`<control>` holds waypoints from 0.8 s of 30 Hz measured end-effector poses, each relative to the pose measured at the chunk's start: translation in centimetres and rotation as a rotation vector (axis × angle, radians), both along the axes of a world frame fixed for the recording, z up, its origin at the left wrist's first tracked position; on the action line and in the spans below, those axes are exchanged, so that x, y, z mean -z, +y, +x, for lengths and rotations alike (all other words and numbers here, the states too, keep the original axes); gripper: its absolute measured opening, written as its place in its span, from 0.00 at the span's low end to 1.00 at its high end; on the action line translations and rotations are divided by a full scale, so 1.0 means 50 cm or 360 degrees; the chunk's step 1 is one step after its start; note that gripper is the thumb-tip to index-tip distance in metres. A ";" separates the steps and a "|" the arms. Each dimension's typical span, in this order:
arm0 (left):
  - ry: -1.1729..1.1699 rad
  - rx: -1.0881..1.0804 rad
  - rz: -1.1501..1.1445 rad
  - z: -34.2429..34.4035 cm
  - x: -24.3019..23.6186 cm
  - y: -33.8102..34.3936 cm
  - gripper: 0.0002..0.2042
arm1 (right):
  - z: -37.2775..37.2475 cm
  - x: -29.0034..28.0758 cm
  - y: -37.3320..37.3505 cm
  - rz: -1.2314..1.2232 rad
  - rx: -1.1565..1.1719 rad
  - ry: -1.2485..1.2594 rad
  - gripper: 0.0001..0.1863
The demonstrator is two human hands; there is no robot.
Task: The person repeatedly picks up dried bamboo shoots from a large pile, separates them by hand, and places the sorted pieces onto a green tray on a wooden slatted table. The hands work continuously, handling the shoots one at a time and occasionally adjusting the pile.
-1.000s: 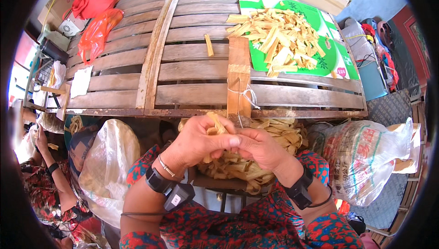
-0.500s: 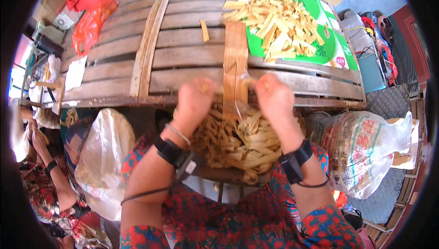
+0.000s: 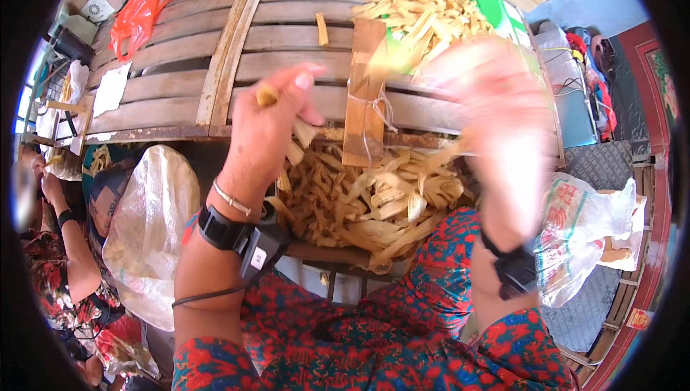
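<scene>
My left hand (image 3: 267, 114) is closed around tan dried strips (image 3: 304, 132); their ends poke out above and below the fist, over the table's front edge. My right hand (image 3: 489, 96) is smeared by motion, raised over the right of the table. A blurred yellow piece (image 3: 392, 60) shows by its fingertips; whether they grip it is unclear. Between the hands a narrow wooden board (image 3: 364, 129) juts over the table edge, with thin white string (image 3: 375, 103) looped around it. Below it, a heap of curled dried strips (image 3: 359, 208) lies in front of my lap.
A pile of short cut strips (image 3: 431, 21) covers a green printed sheet (image 3: 512, 24) on the slatted table (image 3: 295, 93). One strip (image 3: 321, 29) lies apart. A red plastic bag (image 3: 144, 14) is at far left. Filled sacks (image 3: 154, 233) flank me; another person's arm (image 3: 75, 247) shows at left.
My hands have parted from beside the board. The left rose up and left with strips in it; the right swung up and right toward the cut pile. The view has shifted a little.
</scene>
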State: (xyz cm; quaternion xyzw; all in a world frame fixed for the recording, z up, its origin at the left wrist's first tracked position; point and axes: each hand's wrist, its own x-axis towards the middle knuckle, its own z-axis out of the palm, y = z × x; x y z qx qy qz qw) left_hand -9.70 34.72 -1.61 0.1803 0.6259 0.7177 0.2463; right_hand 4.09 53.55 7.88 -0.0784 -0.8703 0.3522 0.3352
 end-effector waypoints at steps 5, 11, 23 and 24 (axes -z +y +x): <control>-0.0383 0.0429 -0.0081 0.065 0.035 0.015 0.12 | 0.021 0.208 -0.062 -0.0085 -0.0366 -0.0386 0.07; -0.0570 0.1199 -0.0672 0.120 0.013 0.016 0.13 | 0.024 0.160 -0.047 0.0030 -0.0802 -0.0035 0.11; 0.1943 0.0790 -0.0335 0.090 -0.001 0.001 0.16 | 0.068 0.198 -0.049 -0.2159 -0.0851 -0.1323 0.06; 0.1940 0.0790 -0.0296 0.090 -0.001 0.000 0.14 | 0.068 0.199 -0.055 -0.2485 -0.0932 -0.1239 0.05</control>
